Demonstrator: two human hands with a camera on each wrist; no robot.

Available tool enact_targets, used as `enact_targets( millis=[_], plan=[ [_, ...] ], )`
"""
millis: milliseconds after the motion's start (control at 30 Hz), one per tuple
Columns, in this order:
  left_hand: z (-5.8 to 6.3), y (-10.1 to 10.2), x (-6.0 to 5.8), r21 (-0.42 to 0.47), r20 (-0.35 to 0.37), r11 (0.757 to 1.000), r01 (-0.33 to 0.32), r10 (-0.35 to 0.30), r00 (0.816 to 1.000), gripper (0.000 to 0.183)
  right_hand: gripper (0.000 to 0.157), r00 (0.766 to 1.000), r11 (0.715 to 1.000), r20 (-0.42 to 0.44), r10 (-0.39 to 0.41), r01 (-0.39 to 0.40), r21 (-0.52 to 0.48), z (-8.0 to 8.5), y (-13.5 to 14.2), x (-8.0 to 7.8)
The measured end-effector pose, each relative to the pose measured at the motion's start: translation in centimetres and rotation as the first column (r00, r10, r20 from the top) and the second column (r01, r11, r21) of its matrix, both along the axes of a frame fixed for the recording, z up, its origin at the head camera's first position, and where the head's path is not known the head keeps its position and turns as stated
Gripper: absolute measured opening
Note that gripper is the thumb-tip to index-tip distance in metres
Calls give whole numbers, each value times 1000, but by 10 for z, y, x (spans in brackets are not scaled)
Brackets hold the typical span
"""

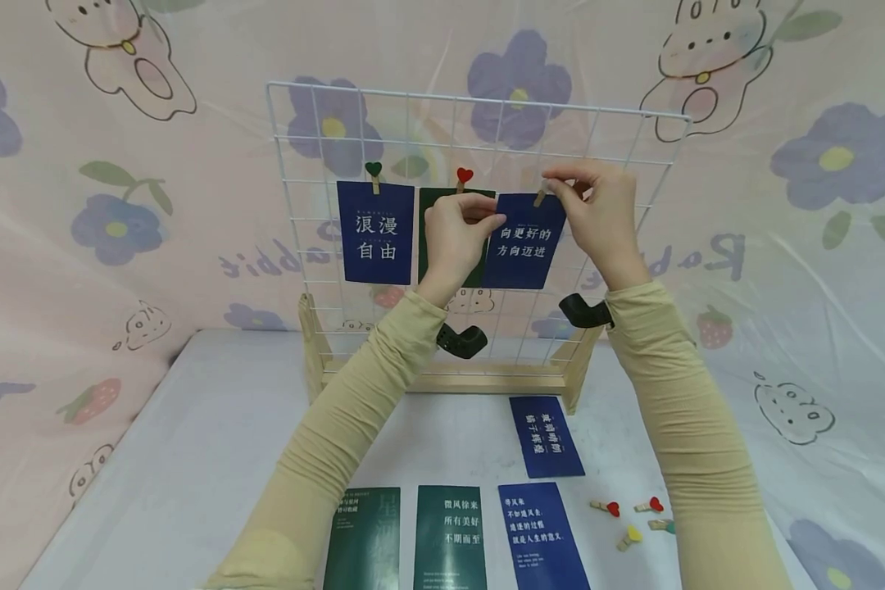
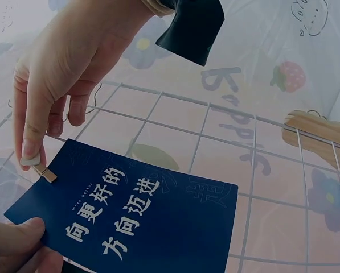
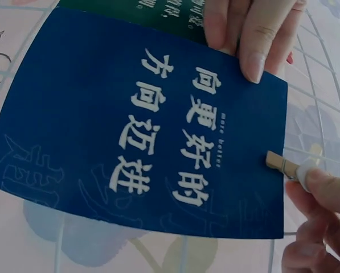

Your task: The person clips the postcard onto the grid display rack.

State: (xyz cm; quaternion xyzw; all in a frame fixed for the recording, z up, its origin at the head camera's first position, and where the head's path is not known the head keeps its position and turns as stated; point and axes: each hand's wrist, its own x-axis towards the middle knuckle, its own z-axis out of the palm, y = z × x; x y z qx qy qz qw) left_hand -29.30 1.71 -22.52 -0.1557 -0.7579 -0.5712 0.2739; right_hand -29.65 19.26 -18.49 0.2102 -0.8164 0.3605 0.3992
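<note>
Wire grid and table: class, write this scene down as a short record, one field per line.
Left hand: pinches the held card, blue with white writing
Right hand: pinches the white-topped peg at that card's top edge
Wire grid, left: blue card, green-heart peg at its top
Wire grid, middle: green card, red-heart peg, partly hidden by the left hand
Table: two green cards, two blue cards
Loose pegs: two red-topped pegs, a yellow-topped peg, a greenish peg
</note>
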Motion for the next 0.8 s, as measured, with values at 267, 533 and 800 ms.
enact_targets(
  millis=[267,533,800],
  plan=[
    [-3,-1,2,-19,-27,1000,20,-21,999,17,15,1000,1000,-11,-14,14,-11,-4,-1,-1],
    [-4,-6,0,32,-27,994,108,-107,994,17,14,1000,999,-29,1,-2,-38,-6,3,1],
    [-8,-10,0,99,-24,980,174,-172,985,14,15,998,994,-31,56,-59,-89,-13,7,4]
  ],
)
